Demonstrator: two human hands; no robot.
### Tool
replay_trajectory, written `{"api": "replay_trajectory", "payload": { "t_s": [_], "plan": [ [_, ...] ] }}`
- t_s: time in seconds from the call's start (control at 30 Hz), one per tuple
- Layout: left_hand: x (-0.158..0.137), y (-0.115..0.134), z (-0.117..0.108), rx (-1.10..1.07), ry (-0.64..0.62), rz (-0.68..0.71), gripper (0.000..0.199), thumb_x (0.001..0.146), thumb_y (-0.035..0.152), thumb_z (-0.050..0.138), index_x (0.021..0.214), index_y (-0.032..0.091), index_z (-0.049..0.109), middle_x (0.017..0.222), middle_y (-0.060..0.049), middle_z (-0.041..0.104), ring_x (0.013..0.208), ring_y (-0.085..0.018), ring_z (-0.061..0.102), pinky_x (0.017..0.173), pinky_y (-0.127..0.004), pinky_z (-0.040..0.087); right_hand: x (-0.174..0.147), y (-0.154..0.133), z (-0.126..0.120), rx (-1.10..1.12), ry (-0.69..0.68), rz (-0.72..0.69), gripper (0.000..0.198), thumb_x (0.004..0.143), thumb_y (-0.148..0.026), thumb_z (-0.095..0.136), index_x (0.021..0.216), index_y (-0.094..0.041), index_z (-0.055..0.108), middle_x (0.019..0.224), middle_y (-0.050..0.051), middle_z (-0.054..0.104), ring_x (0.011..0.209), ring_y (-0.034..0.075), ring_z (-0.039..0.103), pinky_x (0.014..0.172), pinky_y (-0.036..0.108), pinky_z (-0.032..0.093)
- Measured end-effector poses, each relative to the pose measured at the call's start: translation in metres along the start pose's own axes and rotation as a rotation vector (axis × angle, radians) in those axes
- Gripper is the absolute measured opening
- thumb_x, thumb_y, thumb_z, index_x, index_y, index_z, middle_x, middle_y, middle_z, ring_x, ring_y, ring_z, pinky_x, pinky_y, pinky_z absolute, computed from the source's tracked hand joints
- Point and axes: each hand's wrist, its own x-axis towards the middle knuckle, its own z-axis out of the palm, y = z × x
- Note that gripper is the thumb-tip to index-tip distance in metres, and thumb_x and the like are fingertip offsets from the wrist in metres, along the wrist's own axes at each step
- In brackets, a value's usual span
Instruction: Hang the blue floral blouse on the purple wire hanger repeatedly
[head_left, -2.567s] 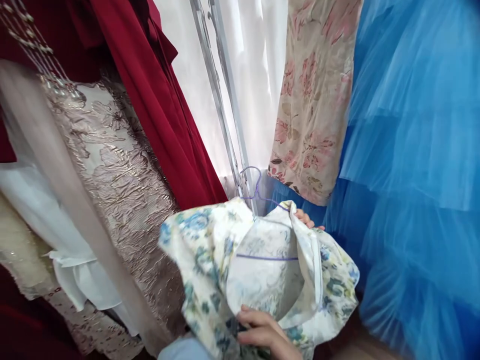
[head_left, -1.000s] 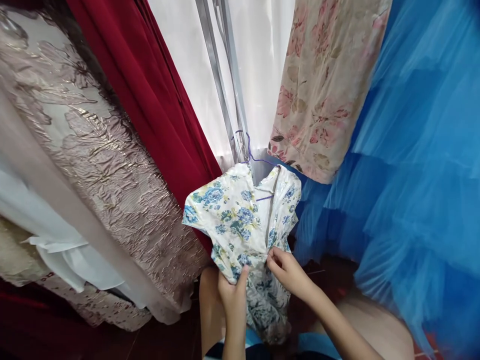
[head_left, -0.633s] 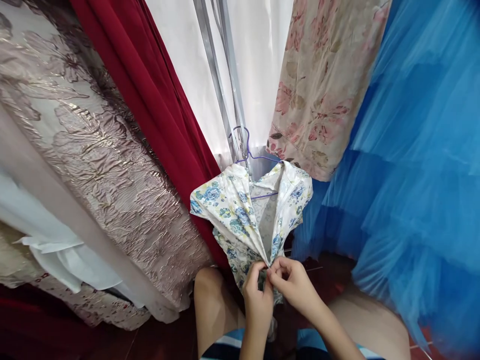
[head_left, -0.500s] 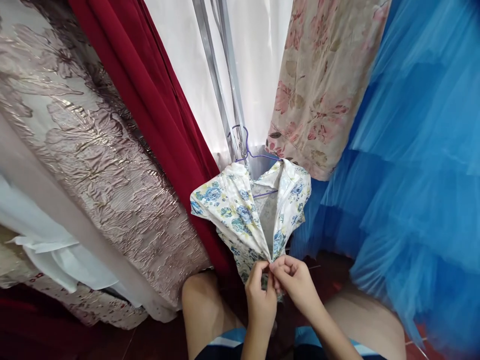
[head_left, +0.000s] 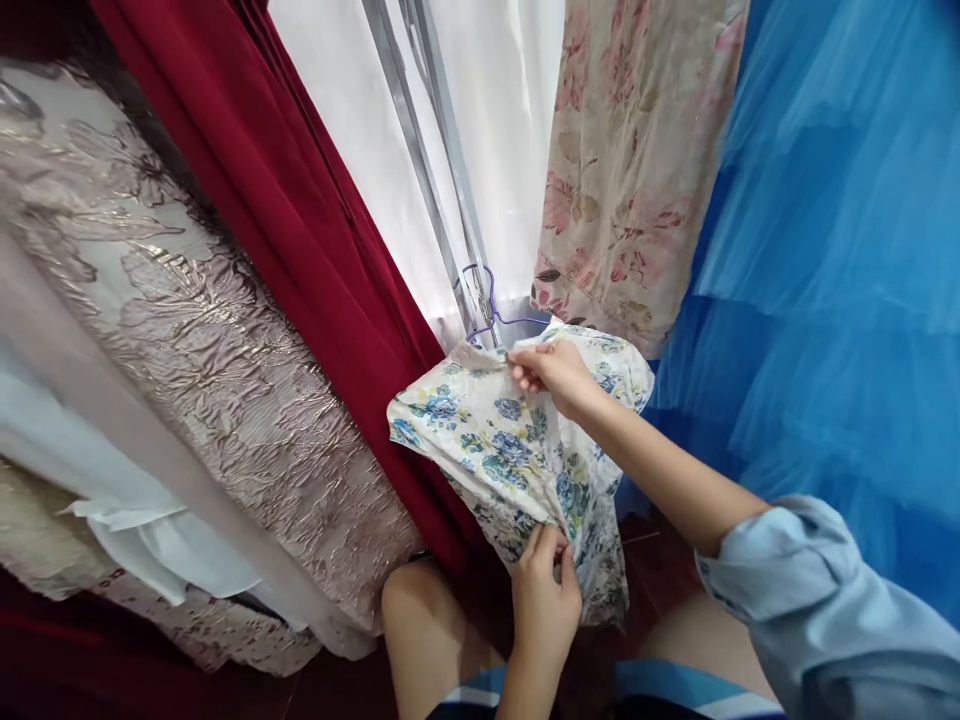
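Blue-floral garment (head_left: 480, 430) hides most of its purple hanger (head_left: 492, 290); right hand (head_left: 559, 372) has fingers pinched on the neckline (head_left: 480, 356), left hand (head_left: 546, 592) pinching the front, fingertips kinda hard to see.

Hanger (head_left: 493, 306) partly hidden in floral garment (head_left: 506, 440), blue tulle (head_left: 840, 230) cut off

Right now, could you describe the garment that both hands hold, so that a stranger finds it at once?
Look between the red cloth on the left and the blue tulle on the right. Low there, a garment sits on a purple hanger, held by the left hand and right hand. Unlike the pink-flowered cloth above, it has blue flowers on white.
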Motion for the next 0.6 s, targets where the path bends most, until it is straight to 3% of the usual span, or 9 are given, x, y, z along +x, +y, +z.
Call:
{"api": "replay_trajectory", "payload": {
  "t_s": [0.13, 0.2, 0.3, 0.4, 0.5, 0.6],
  "plan": [
    [0.008, -0.013, -0.006, -0.026, -0.068, -0.011, 0.012, 0.091, 0.017, 0.051, 0.081, 0.02, 0.057, 0.084, -0.005, 0.06, 0.078, -0.019, 0.06, 0.071, -0.028, 0.046, 0.007, -0.007, 0.013, -0.012, -0.01, -0.033, 0.021, 0.081, -0.02, 0.066, 0.062, -0.011, 0.061, 0.052, 0.001, 0.063, 0.04, 0.006, 0.053, 0.038, 0.015, 0.038],
    [0.021, -0.012, -0.021, -0.073, -0.026, -0.007, 0.01, 0.092, 0.023, 0.054, 0.096, 0.02, 0.063, 0.087, -0.005, 0.062, 0.081, -0.019, 0.061, 0.075, -0.029, 0.048, -0.003, -0.001, 0.012, -0.022, -0.036, -0.044, 0.022, 0.083, -0.023, 0.064, 0.065, -0.012, 0.061, 0.051, 0.0, 0.062, 0.04, 0.007, 0.055, 0.038, 0.016, 0.039],
    [0.061, 0.009, -0.059, -0.125, 0.174, 0.055, 0.037, 0.096, 0.03, 0.054, 0.132, 0.021, 0.054, 0.089, -0.004, 0.061, 0.08, -0.017, 0.06, 0.078, -0.028, 0.049, -0.019, 0.005, 0.009, -0.037, -0.05, -0.071, 0.024, 0.083, -0.03, 0.065, 0.065, -0.015, 0.059, 0.049, -0.003, 0.061, 0.037, 0.007, 0.053, 0.039, 0.016, 0.04],
    [0.12, 0.042, -0.103, -0.106, 0.268, 0.226, 0.048, 0.102, 0.035, 0.045, 0.147, 0.021, 0.04, 0.079, 0.0, 0.057, 0.068, -0.014, 0.053, 0.071, -0.027, 0.048, -0.027, 0.005, 0.006, -0.062, -0.062, -0.105, 0.023, 0.081, -0.032, 0.069, 0.069, -0.015, 0.059, 0.046, -0.005, 0.059, 0.036, 0.006, 0.051, 0.039, 0.016, 0.039],
    [0.176, 0.064, -0.128, 0.044, 0.169, 0.415, 0.035, 0.103, 0.037, 0.044, 0.13, 0.02, 0.057, 0.086, -0.003, 0.062, 0.073, -0.015, 0.057, 0.074, -0.028, 0.047, -0.027, 0.004, 0.003, -0.103, -0.09, -0.154, 0.02, 0.083, -0.031, 0.065, 0.072, -0.015, 0.059, 0.047, -0.004, 0.059, 0.037, 0.007, 0.051, 0.04, 0.016, 0.036],
    [0.205, 0.07, -0.129, 0.201, 0.118, 0.59, 0.027, 0.101, 0.034, 0.047, 0.097, 0.017, 0.067, 0.084, -0.003, 0.065, 0.078, -0.016, 0.061, 0.076, -0.027, 0.046, -0.021, 0.01, -0.002, -0.148, -0.099, -0.192, 0.02, 0.085, -0.03, 0.062, 0.071, -0.016, 0.058, 0.046, -0.004, 0.058, 0.038, 0.007, 0.049, 0.042, 0.018, 0.037]
  ]
}}
